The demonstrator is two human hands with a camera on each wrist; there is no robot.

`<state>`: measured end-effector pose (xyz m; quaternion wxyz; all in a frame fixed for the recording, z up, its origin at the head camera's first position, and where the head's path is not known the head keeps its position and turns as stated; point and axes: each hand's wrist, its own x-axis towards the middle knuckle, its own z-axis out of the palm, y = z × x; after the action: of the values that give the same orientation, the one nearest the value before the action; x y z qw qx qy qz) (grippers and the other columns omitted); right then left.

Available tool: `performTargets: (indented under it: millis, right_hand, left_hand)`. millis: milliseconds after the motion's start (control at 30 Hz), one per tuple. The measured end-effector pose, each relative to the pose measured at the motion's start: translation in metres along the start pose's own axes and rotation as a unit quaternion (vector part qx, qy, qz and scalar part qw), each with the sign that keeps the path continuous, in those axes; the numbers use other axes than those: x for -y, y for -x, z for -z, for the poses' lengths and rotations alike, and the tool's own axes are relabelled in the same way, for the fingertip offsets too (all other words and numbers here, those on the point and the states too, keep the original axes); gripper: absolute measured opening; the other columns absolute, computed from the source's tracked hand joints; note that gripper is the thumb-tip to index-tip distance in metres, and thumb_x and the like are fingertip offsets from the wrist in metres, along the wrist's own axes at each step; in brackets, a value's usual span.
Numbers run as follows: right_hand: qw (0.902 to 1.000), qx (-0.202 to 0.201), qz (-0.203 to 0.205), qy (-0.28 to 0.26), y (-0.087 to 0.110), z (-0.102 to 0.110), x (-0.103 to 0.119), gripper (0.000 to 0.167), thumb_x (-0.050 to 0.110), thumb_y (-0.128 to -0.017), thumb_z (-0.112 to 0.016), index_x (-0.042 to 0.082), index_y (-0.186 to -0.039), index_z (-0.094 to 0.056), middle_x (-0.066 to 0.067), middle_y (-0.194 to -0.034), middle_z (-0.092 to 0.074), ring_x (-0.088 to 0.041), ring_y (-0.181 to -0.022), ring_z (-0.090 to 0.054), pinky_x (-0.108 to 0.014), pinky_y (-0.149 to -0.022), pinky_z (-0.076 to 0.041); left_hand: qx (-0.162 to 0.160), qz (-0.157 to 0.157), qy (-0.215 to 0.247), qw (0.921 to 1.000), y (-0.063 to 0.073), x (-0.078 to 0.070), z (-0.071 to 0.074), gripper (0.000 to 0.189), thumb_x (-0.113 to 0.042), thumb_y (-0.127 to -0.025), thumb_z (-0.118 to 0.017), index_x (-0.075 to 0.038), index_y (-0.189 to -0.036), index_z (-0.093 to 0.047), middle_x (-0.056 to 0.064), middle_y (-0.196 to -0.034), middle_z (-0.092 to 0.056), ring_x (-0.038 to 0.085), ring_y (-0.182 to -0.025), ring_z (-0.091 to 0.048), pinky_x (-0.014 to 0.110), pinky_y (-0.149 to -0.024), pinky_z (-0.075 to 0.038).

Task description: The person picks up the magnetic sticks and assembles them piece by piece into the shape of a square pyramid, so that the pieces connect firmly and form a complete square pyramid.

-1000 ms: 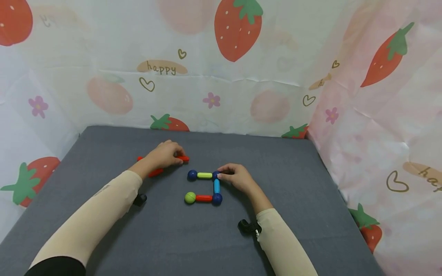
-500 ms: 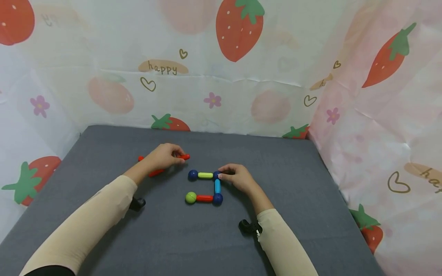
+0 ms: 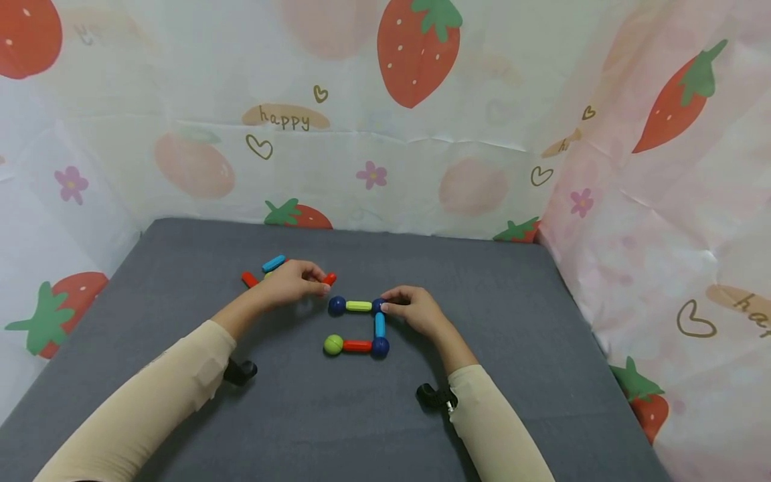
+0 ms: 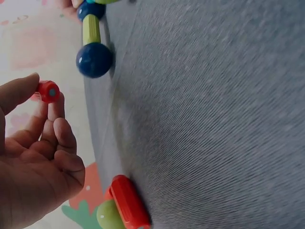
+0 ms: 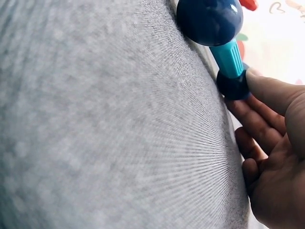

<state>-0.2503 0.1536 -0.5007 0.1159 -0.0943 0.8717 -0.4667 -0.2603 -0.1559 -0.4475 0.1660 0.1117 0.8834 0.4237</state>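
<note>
The worktop (image 3: 518,335) has a plain grey cloth surface. Behind it and along both sides hangs a pale, creased sheet (image 3: 337,40), pinker on the right, printed with red strawberries (image 3: 415,63) with green leaves, pink flowers (image 3: 371,175), outlined hearts (image 3: 259,146) and a tan patch (image 3: 286,117) reading "happy".

Desk (image 3: 494,314) was just plain grey, backdrop (image 3: 211,40) up top whitish with red strawberries (image 3: 418,57). Mid-frame: navy balls (image 3: 380,347), a lime ball (image 3: 333,345), red rods (image 3: 330,278), blue rods (image 3: 379,325), one yellow-green rod (image 3: 359,306).
</note>
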Motion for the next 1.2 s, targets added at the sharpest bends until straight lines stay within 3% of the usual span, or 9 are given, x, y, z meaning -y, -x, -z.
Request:
performTargets:
  millis: [267,633,1200]
  right_hand:
    - [0.9999,0.003,0.010,-0.003,0.000,0.000,-0.002,0.024,0.031,-0.095,-0.076,0.022,-0.116,-0.076,0.003,-0.110,-0.073,-0.016,-0.094,-0.062,-0.032,-0.075,-0.050]
    - [0.9998,0.001,0.021,0.000,0.000,0.000,-0.003,0.023,0.030,-0.095,-0.075,0.022,-0.116,-0.076,0.003,-0.110,-0.073,-0.015,-0.095,-0.063,-0.032,-0.078,-0.051]
    - [0.9999,0.000,0.016,0.003,-0.001,0.000,-0.003,0.023,0.030,-0.095,-0.075,0.022,-0.116,-0.076,0.003,-0.109,-0.073,-0.015,-0.091,-0.062,-0.031,-0.074,-0.050]
  left_hand:
    - [-0.008,0.026,0.033,0.9991,0.006,0.004,-0.007,0.031,-0.037,-0.097,-0.071,-0.010,-0.113,-0.069,0.007,-0.109,-0.068,0.029,-0.100,-0.057,0.036,-0.079,-0.047]
    - [-0.011,0.040,0.064,0.9971,0.015,0.013,-0.024,0.032,-0.038,-0.093,-0.076,-0.008,-0.102,-0.069,0.008,-0.092,-0.065,0.026,-0.087,-0.059,0.036,-0.073,-0.047]
    - [0.014,0.049,0.053,0.9973,0.022,0.012,-0.040,0.027,-0.037,-0.090,-0.079,-0.010,-0.093,-0.075,0.007,-0.086,-0.066,0.021,-0.076,-0.057,0.032,-0.063,-0.042]
